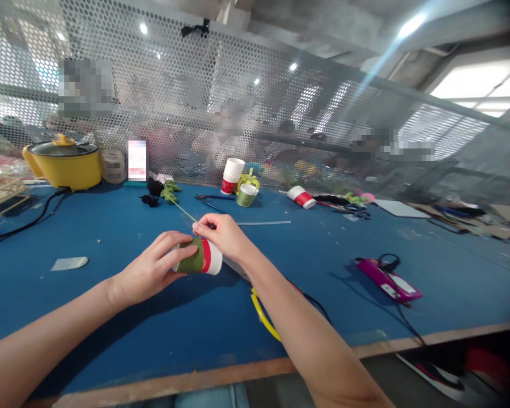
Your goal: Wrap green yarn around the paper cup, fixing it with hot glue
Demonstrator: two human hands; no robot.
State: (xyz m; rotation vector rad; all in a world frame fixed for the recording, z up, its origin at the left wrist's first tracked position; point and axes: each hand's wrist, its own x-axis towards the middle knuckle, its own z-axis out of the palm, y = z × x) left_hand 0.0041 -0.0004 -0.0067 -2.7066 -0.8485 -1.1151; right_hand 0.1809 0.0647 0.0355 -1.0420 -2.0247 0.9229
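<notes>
My left hand [153, 269] grips a paper cup [202, 258] held on its side above the blue table [110, 238]. The cup is white with a red band, and its lower part is wrapped in green yarn. My right hand [221, 232] pinches a thin green strand [182, 211] at the top of the cup, fingers pressed together. The strand runs back and left toward a bundle of green yarn [169, 191]. Both forearms reach in from the near edge.
A yellow electric pot [63, 164] stands at the far left. Stacked paper cups [232, 175], a green-wrapped cup [246, 195] and a tipped cup [301, 196] sit near the mesh screen. A magenta tool [389, 279] with a cord lies right. A yellow-handled tool [261, 314] lies under my right arm.
</notes>
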